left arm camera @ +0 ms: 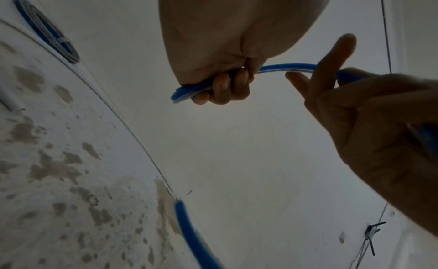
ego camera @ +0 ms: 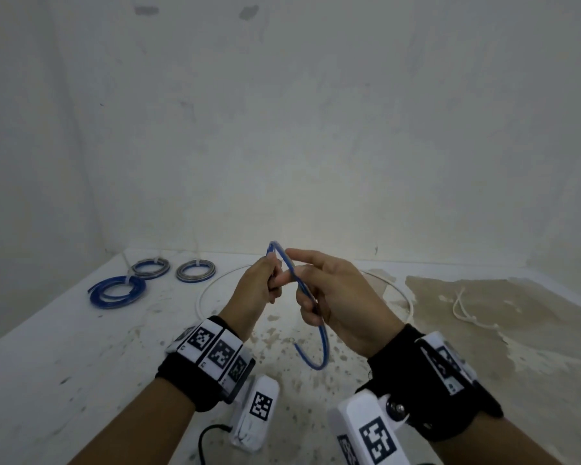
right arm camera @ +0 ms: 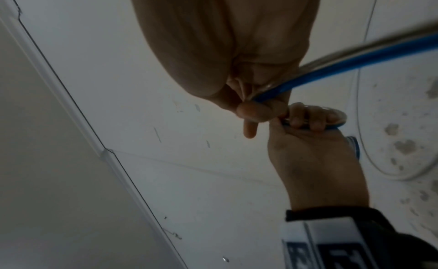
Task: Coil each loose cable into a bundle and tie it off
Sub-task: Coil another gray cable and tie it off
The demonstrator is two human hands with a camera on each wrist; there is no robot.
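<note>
A loose blue cable (ego camera: 320, 330) hangs in the air between both hands above the white table (ego camera: 64, 347). My left hand (ego camera: 260, 283) grips its upper end in curled fingers; in the left wrist view the blue cable (left arm camera: 284, 66) runs out of that left hand (left arm camera: 222, 89) toward the right. My right hand (ego camera: 329, 297) holds the cable lower down, index finger stretched out; the right wrist view shows the cable (right arm camera: 355, 65) pinched in the right hand (right arm camera: 255, 111). The free tail curls down below the hands.
Three tied coils lie at the table's back left: a blue one (ego camera: 118, 292) and two grey-blue ones (ego camera: 150, 268) (ego camera: 195, 270). A loose white cable (ego camera: 208, 293) arcs behind the hands. White ties (ego camera: 463, 310) lie at the right on a stained patch.
</note>
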